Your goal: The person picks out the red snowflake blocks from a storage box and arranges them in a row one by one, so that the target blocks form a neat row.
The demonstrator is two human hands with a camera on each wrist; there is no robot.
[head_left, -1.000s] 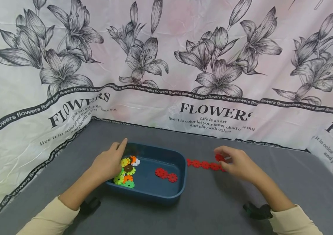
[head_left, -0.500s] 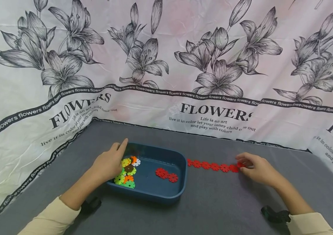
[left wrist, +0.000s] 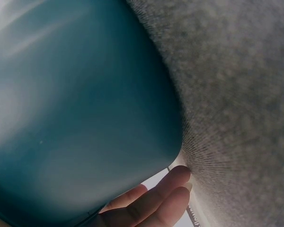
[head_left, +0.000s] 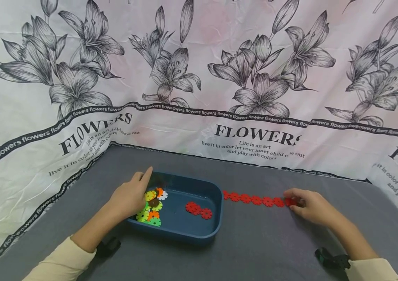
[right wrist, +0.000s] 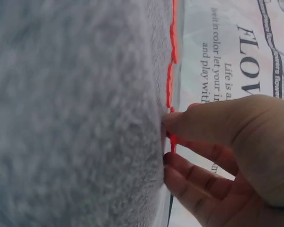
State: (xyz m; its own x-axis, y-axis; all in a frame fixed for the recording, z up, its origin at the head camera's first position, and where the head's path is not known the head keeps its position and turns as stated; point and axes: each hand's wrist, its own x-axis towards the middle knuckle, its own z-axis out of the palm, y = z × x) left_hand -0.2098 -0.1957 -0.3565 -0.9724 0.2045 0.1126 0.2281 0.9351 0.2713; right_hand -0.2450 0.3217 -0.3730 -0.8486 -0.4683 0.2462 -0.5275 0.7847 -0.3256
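A row of red notched discs (head_left: 256, 200) lies on the grey cloth to the right of the blue tray (head_left: 199, 233). At the row's right end, my right hand (head_left: 313, 207) pinches a red disc (head_left: 290, 201); in the right wrist view my right hand (right wrist: 227, 156) has thumb and fingers around that disc (right wrist: 173, 143), low against the cloth. My left hand (head_left: 128, 197) grips the tray's left end, its fingers (left wrist: 161, 198) against the outside of the tray (left wrist: 85, 118) in the left wrist view.
Inside the tray, red discs (head_left: 193, 208) lie at the right and a pile of yellow, green, orange, white and brown discs (head_left: 154, 203) at the left. A flower-printed curtain (head_left: 202, 78) stands behind the grey table surface (head_left: 255, 242).
My right hand has moved right with a red disc and lowered it at the row's end, uncovering discs it had hidden. My left hand and the tray have stayed in place.
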